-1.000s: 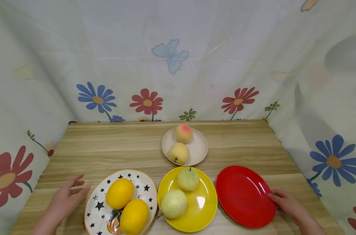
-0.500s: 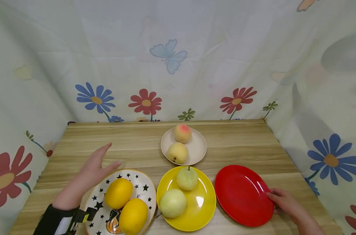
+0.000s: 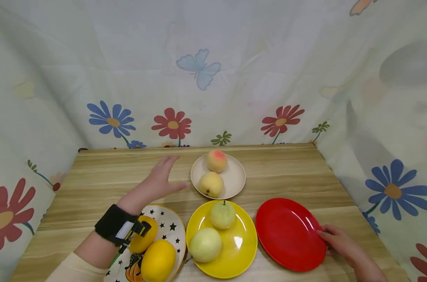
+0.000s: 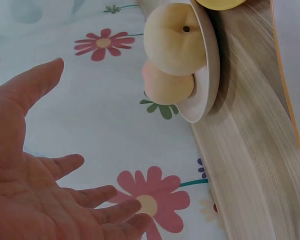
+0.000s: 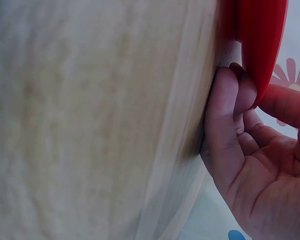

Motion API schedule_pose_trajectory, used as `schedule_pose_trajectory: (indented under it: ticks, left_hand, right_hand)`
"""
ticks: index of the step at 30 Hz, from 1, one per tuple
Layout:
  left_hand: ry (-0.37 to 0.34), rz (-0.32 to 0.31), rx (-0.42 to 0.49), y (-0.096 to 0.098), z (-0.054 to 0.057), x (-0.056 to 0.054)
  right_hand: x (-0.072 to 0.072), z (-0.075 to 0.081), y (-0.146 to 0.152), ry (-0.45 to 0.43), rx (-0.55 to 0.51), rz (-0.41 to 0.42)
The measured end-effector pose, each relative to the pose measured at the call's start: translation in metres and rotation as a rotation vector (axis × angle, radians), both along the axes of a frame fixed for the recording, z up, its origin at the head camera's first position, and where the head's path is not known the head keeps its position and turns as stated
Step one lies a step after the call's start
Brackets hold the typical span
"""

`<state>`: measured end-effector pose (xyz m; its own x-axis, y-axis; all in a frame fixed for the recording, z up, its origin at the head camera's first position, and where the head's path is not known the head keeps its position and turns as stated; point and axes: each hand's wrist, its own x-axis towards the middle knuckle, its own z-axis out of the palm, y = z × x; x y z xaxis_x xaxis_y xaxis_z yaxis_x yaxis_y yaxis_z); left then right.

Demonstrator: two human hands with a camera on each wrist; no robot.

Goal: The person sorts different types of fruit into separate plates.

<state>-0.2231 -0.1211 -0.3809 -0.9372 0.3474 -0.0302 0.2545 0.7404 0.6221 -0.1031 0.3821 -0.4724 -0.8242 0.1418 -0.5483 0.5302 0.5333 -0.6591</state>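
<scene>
My left hand [image 3: 157,182] hovers left of a small pale plate [image 3: 237,178], fingers spread and holding nothing. On that plate lie a peach [image 3: 217,161] with a pink blush and, nearer me, a pale yellow round fruit [image 3: 211,185] with a dark spot. In the left wrist view the palm [image 4: 40,205] faces up beside both fruits. At the right, my right hand [image 3: 341,239] pinches the edge of a bare red plate [image 3: 290,235], thumb on top. The right wrist view has the fingers [image 5: 222,120] curled under the red rim [image 5: 262,45].
A yellow plate [image 3: 239,260] in the middle bears two pale green fruits [image 3: 205,245]. Left of it, partly under my left forearm, a star-patterned plate [image 3: 174,239] carries two yellow-orange oval fruits [image 3: 158,260]. A flowered curtain [image 3: 202,105] surrounds the wooden table [image 3: 280,168].
My left hand has moved from beside the star-patterned plate, forward and to the right, up to the pale plate. The right hand keeps its pinch on the red plate.
</scene>
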Motion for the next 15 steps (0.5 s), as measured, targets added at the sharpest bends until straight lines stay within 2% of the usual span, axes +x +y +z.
schedule_pose_trajectory:
  ticks: [4, 7, 15]
  left_hand:
    - [-0.029, -0.006, -0.014, 0.016, -0.003, -0.014]
    - [-0.037, -0.026, -0.026, 0.03, -0.006, -0.02]
    - [-0.068, -0.18, -0.025, 0.067, -0.013, -0.022]
  right_hand:
    - [-0.002, 0.002, 0.0, 0.015, -0.001, -0.003]
    - [-0.002, 0.003, 0.0, 0.014, 0.0, -0.008]
    - [0.001, -0.002, -0.002, 0.006, 0.017, -0.041]
